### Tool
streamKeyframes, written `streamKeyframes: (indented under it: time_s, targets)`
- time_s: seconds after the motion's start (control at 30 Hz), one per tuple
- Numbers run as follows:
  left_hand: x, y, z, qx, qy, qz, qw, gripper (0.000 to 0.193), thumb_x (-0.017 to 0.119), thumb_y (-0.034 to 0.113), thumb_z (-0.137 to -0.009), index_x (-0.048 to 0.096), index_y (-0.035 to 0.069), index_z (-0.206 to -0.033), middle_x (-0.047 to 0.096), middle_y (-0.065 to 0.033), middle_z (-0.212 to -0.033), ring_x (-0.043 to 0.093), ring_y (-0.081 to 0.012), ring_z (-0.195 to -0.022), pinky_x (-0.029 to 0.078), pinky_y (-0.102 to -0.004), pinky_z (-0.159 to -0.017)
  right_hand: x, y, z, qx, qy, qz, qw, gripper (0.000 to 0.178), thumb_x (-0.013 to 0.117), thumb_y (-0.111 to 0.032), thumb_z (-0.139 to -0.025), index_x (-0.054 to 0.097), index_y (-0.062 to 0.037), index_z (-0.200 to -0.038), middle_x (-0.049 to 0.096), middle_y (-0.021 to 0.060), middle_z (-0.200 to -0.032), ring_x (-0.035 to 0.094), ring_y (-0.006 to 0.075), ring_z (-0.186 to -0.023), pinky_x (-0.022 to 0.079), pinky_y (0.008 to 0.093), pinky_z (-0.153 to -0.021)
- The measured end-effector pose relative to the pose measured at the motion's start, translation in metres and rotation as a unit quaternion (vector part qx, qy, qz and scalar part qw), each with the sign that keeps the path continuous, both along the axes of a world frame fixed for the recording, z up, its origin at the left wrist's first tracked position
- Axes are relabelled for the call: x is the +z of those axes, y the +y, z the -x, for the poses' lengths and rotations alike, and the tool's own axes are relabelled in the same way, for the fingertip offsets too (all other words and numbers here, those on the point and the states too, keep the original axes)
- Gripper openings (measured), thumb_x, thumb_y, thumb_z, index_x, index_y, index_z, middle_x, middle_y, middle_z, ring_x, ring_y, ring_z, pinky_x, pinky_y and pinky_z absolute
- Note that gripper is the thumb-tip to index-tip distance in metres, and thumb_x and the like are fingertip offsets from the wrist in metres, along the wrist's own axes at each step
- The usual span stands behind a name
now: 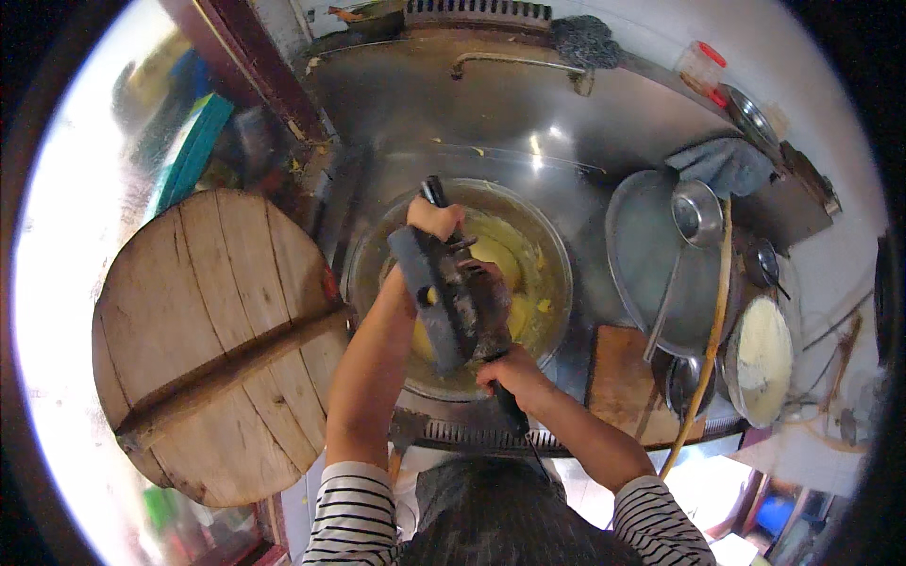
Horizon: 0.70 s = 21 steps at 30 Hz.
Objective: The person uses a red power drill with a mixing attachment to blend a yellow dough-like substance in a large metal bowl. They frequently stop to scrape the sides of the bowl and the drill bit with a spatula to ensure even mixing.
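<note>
I hold a dark, worn two-handled device (pixel 481 302) over a large round pan (pixel 570 274). My left hand (pixel 436 219) is closed round its black upper handle, on the far side. Nearer to me, my right hand (pixel 519 375) grips the lower black handle, from whose end a thin dark line hangs. A long flat grey bar (pixel 429 302) with a round hole runs along the device's left side. Yellow liquid (pixel 494 247) lies in the pan, with pale smears on its inner wall. The device hides part of the pan's middle.
A round wooden lid (pixel 217 330) with a crossbar lies left. At right are a basin of cloudy liquid (pixel 632 255), a long-handled metal ladle (pixel 696 212), a wooden stick (pixel 722 302), a wooden board (pixel 618 377) and a bowl of pale contents (pixel 763 358). A tap (pixel 514 58) stands behind.
</note>
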State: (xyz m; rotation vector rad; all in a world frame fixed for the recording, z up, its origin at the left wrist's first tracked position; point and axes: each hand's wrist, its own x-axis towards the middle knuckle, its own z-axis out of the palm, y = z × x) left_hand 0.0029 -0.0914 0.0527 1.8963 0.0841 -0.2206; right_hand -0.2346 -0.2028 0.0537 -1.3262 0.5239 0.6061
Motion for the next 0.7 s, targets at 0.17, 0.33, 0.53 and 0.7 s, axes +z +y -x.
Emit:
streamKeyframes:
  time_s: [0.17, 0.33, 0.53, 0.7]
  targets:
    - [-0.05, -0.019, -0.007, -0.156, -0.047, 0.071, 0.984, 0.036, 0.068, 0.022, -0.064, 0.06, -0.009, -0.079, 0.061, -0.0209, -0.068, 0.063, -0.0268, -0.066, 0.047, -0.0388, -0.059, 0.027, -0.005, 0.029, -0.024, 0.017, -0.11, 0.994, 0.007, 0.06, -0.001, -0.056, 0.054, -0.0006, -0.06, 0.054, 0.0087, -0.058, 0.052, 0.0188, -0.051, 0.04, 0.0292, -0.05]
    - [0.023, -0.069, 0.037, -0.088, 0.022, -0.14, 0.986, 0.038, 0.066, 0.023, -0.063, 0.062, -0.007, -0.085, 0.063, -0.0245, -0.091, 0.062, -0.0351, -0.086, 0.049, -0.0401, -0.076, 0.031, -0.021, 0.047, -0.05, 0.092, -0.181, 0.978, 0.012, 0.057, -0.007, -0.057, 0.052, -0.0006, -0.065, 0.05, 0.0104, -0.061, 0.05, 0.0207, -0.055, 0.039, 0.0268, -0.056]
    - [0.032, -0.022, 0.051, 0.0, -0.003, -0.157, 0.988, 0.058, 0.069, 0.022, -0.066, 0.042, -0.011, -0.104, 0.06, -0.0285, -0.096, 0.058, -0.0406, -0.093, 0.047, -0.0429, -0.08, -0.007, -0.006, 0.037, 0.013, 0.051, -0.199, 0.979, 0.018, 0.064, -0.006, -0.055, 0.054, -0.0005, -0.069, 0.051, 0.0074, -0.062, 0.052, 0.0181, -0.054, 0.042, 0.0298, -0.051]
    - [0.016, 0.042, 0.031, 0.055, -0.083, -0.054, 0.994, 0.047, 0.067, 0.015, -0.066, 0.045, -0.008, -0.101, 0.06, -0.0237, -0.088, 0.06, -0.0355, -0.084, 0.046, -0.0389, -0.075, -0.018, 0.013, 0.006, 0.064, 0.024, -0.121, 0.99, 0.016, 0.062, -0.002, -0.059, 0.052, -0.0016, -0.071, 0.052, 0.0069, -0.062, 0.05, 0.0163, -0.053, 0.039, 0.0289, -0.049]
